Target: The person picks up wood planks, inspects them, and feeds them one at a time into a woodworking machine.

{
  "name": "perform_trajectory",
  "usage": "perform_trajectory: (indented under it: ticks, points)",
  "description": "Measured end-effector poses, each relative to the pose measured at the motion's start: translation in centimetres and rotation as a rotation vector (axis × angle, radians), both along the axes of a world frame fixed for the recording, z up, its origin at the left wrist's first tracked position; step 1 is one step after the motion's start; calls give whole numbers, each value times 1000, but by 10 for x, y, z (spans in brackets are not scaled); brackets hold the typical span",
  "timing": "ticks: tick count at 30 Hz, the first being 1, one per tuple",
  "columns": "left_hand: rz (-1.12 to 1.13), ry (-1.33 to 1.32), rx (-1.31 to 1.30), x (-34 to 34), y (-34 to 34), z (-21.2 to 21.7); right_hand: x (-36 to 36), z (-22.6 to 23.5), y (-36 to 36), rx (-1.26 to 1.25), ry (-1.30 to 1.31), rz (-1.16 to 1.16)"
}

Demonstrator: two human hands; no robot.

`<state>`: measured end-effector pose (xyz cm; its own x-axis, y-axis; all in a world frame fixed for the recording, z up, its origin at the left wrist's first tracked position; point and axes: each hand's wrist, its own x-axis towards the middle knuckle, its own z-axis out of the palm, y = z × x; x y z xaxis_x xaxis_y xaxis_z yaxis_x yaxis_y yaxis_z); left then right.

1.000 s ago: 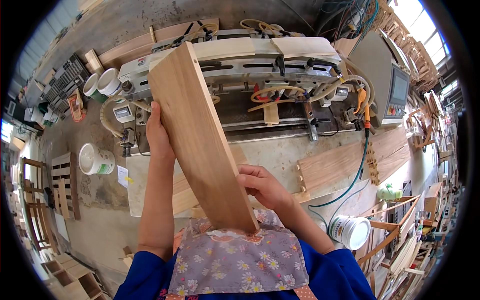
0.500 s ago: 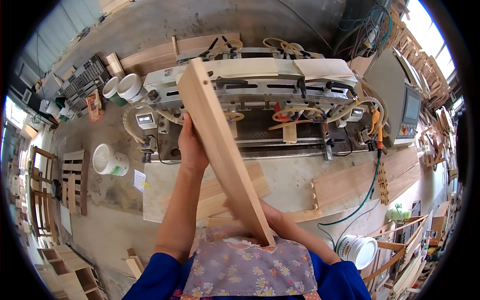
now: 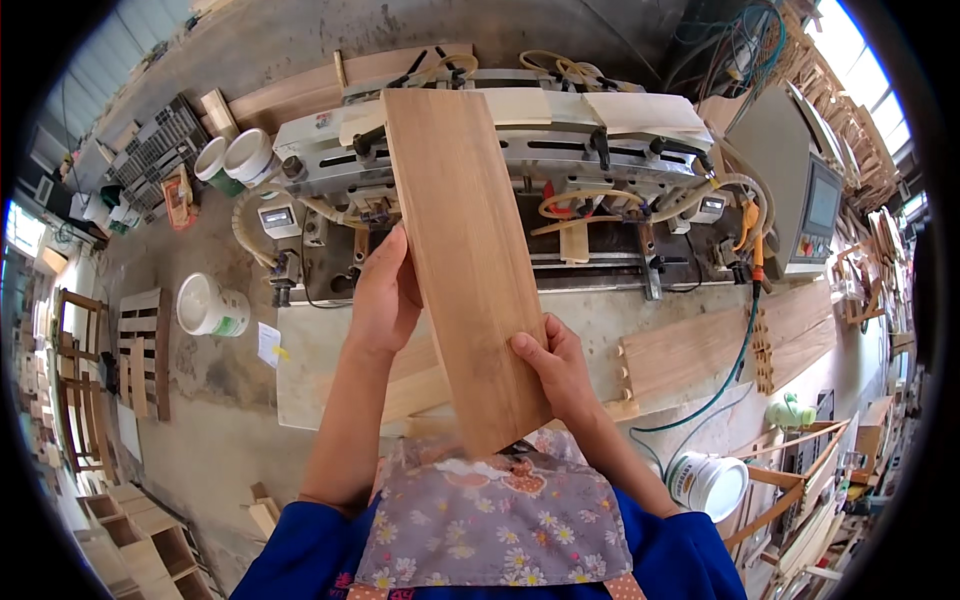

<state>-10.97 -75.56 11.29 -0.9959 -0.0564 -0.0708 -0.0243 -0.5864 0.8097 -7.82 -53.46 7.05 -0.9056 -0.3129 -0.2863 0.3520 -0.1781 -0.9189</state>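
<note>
A long wooden board (image 3: 465, 260) slants across the middle with its broad face toward me, its far end over the machine. My left hand (image 3: 385, 300) grips its left edge around mid-length, the fingers partly hidden behind the wood. On the right edge, nearer my apron, my right hand (image 3: 557, 365) is closed with the thumb on the face. Behind the board stands a drilling-type machine (image 3: 555, 150) with black clamp levers, yellowish hoses and a metal bed. More boards (image 3: 410, 385) lie on the table beneath the held one, partly covered by it.
A wide panel (image 3: 690, 345) with notched ends lies on the pale table (image 3: 310, 375) at right. The control box with a screen (image 3: 822, 205) stands beyond it. A teal hose (image 3: 715, 400) hangs off the table edge. White buckets (image 3: 212, 305) (image 3: 708, 485) sit at both sides.
The board has turned from edge-on to show its broad face. My right hand has come from behind it to grip its right edge.
</note>
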Motion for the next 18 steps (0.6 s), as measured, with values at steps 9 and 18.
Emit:
perform_trajectory:
  ticks: [9,18]
  points:
    - [7,-1,89,-6,0,-6,7,16,0,-7,10,-22]
    - [-26,-62,225,-11,-10,-23,10,38,2,-20,-5,59]
